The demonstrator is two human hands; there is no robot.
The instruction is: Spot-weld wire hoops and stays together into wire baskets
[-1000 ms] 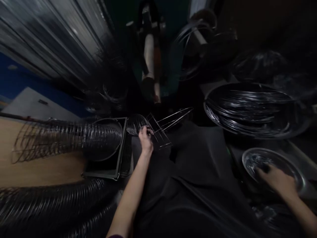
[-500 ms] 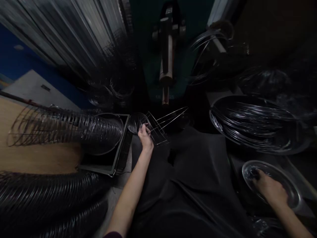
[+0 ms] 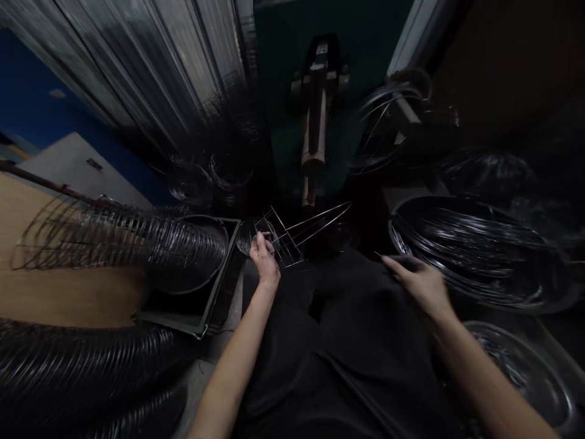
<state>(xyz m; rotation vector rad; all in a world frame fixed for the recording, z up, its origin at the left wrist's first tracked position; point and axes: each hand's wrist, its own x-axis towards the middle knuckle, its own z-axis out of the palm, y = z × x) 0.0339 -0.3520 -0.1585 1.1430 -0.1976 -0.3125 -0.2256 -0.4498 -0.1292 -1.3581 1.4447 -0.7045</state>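
A wire frame [image 3: 290, 233] is gripped in the left hand [image 3: 265, 259], and a thin piece [image 3: 378, 253] is pinched in the right hand [image 3: 424, 285].
The frame's long, narrow prongs are pointed to the right, below the upright rod [image 3: 314, 140] of a green machine [image 3: 283, 79]; the two hands are held apart over dark cloth [image 3: 356, 347]. At right, coiled wire [image 3: 475, 244] is seen beyond a round dish [image 3: 560, 390] of small parts, partly hidden by the forearm; at left, a row of wire rings [image 3: 183, 244] is rested partly over a crate [image 3: 219, 274].
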